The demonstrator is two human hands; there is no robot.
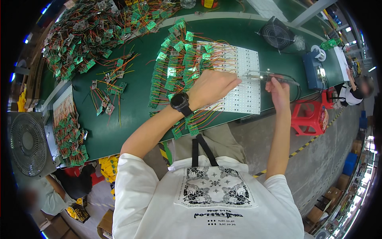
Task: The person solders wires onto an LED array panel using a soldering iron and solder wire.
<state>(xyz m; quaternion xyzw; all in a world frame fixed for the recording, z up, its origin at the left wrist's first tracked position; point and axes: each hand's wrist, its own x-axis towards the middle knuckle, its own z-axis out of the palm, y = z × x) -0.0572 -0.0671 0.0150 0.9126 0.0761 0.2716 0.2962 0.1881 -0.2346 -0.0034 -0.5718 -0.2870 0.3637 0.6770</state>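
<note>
My left hand point(215, 88), with a black watch at its wrist, reaches over the white panel point(247, 97) dotted with rows of small holes or pads. Its fingers are pinched together at the panel's middle; what they hold is too small to make out. My right hand point(278, 88) grips a soldering iron point(284, 79) at the panel's right edge, the metal end pointing left towards my left fingertips. Rows of small green circuit boards point(171, 71) lie left of the panel, and their red and yellow wires point(225, 59) run onto it.
A large heap of wired boards point(85, 36) covers the far left. A black fan point(274, 34) and a blue soldering station point(312, 71) with a wire spool point(318, 53) stand at right. A red stool point(309, 118) is beside the bench. Other people point(354, 93) sit nearby.
</note>
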